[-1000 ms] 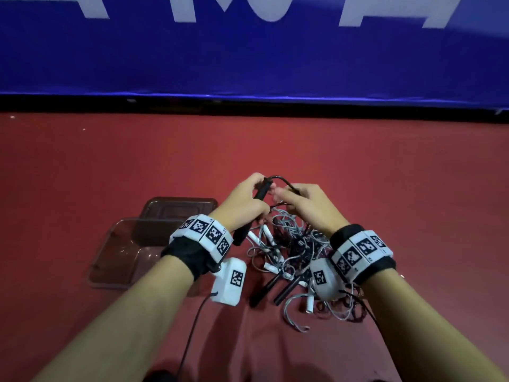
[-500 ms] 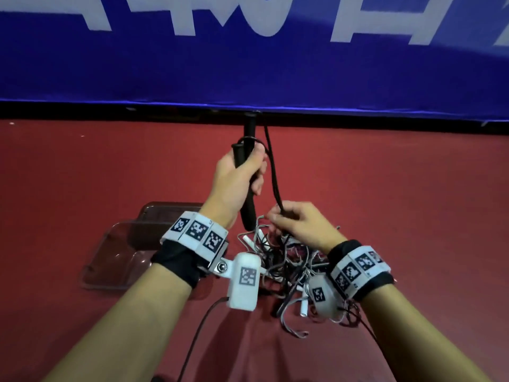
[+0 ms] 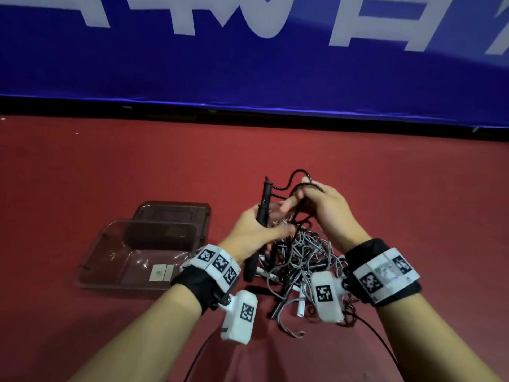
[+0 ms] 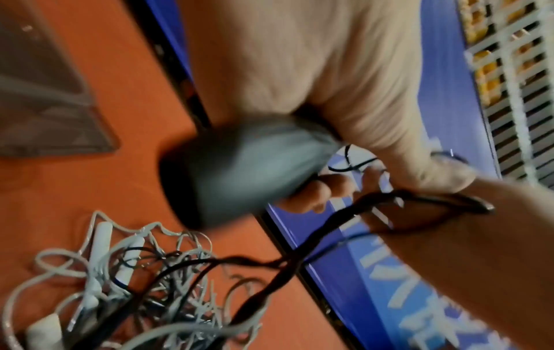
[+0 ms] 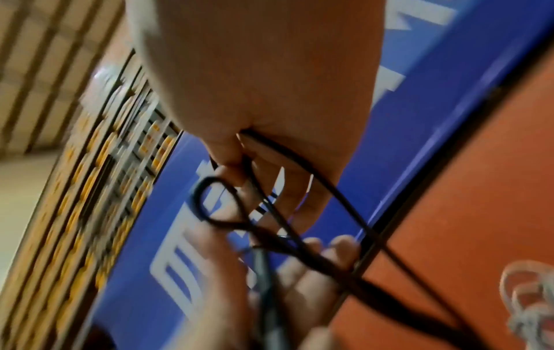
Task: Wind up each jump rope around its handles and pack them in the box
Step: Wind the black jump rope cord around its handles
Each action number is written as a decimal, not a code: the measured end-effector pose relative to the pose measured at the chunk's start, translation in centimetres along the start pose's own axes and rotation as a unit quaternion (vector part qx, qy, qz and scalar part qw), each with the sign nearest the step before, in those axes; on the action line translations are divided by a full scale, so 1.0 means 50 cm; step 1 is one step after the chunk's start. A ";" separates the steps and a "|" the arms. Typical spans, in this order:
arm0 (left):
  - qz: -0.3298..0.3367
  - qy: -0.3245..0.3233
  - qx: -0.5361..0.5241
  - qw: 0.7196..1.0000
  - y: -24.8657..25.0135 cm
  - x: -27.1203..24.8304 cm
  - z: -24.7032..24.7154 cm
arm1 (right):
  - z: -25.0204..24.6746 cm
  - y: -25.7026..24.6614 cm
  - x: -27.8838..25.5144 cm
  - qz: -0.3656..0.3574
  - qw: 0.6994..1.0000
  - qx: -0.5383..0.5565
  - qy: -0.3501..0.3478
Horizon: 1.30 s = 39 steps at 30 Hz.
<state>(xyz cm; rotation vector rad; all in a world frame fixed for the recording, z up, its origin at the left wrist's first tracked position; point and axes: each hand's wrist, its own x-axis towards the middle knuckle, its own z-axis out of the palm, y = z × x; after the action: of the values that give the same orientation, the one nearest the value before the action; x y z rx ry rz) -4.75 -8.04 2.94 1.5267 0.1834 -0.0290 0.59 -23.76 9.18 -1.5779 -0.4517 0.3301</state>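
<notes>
A moment ago the left hand [image 3: 256, 230] had the pair of slim black rope handles [image 3: 263, 213] hoisted high toward the blue banner with white lettering [image 3: 248, 51]; now it has dropped back to just above the heap, and the right hand [image 3: 325, 208], which was down pinching cord at the pile, has come up level with it. That looks like the start of a turn of winding: the slack has been drawn out and is being brought round to the handles.

The left hand is closed round the handles, holding them nearly upright with their top ends poking above the fist. The right hand has its fingers curled on the thin black cord [image 3: 296, 177], which arcs in a loose loop from the handle tops over to those fingers; the right wrist view shows the cord [image 5: 270, 213] crossing itself in a small loop below the pinch, though it is blurred and I can't say how many turns are already on.

The rest of the black rope trails down into a tangled heap of grey and black jump ropes with white handles [image 3: 300, 257] on the red floor [image 3: 413, 188]. The clear plastic box [image 3: 96, 252], seemingly with nothing packed in it yet, sits just left of the heap, its lid [image 3: 176, 213] behind it.
</notes>
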 end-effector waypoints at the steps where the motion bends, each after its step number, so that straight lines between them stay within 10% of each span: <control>1: -0.004 -0.006 -0.001 1.000 -0.008 0.000 0.002 | 0.003 -0.010 0.003 0.004 0.999 0.040 0.010; 9: -0.032 -0.022 -0.090 0.995 0.019 -0.010 0.009 | 0.018 -0.016 0.007 0.021 0.952 0.301 -0.047; 12: -0.020 0.018 -0.140 0.990 0.046 -0.006 -0.007 | 0.005 0.030 0.018 -0.012 0.985 0.174 0.011; 14: -0.006 0.054 -0.169 0.984 0.075 0.003 -0.019 | 0.017 0.070 0.005 0.029 0.995 0.049 -0.079; 25: 0.043 0.263 -0.281 0.922 0.159 0.025 -0.116 | 0.006 0.178 -0.041 0.085 0.958 -0.208 -0.177; 35: 0.014 0.295 -0.099 0.950 0.099 0.035 -0.132 | -0.050 0.123 -0.029 0.047 0.988 0.129 0.066; 39: -0.006 0.268 -0.025 0.963 0.084 0.027 -0.120 | -0.110 0.126 -0.017 0.036 0.988 -0.132 0.077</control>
<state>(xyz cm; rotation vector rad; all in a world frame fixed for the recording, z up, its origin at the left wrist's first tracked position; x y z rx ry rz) -3.48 -1.73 6.72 1.4543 0.6198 0.3808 2.98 -29.15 3.19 -1.8666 -0.3278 0.2058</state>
